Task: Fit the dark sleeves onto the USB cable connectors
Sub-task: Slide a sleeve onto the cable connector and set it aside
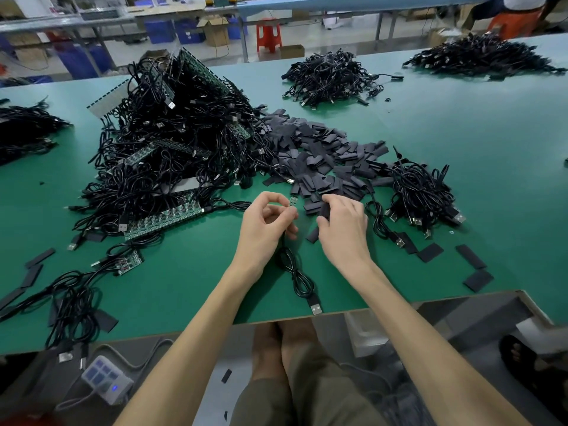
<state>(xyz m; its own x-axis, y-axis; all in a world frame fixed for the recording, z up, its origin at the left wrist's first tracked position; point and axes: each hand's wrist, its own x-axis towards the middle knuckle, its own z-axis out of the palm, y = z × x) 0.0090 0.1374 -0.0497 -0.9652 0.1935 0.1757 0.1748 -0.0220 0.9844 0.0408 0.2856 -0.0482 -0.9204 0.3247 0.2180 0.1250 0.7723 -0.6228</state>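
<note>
On the green surface (190, 287), the left hand (267, 219) pinches a black cable (299, 281) just below its small green board tip (293, 202); the rest coils to a USB plug (315, 307) at the near edge. The right hand (344, 229), just beside, grips a dark sleeve (324, 211). Behind them spreads the heap of sleeves (313, 152). A big cable tangle (172, 155) crowds the left, a smaller bundle (421, 192) the right.

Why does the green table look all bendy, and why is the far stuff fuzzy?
Head view: the wide-angle lens curves the edges of the green table; head view: the red stool behind is soft and blurred, while the left hand pinching the cable and the right hand holding a dark sleeve look sharp; head view: light is even, no glare.
</note>
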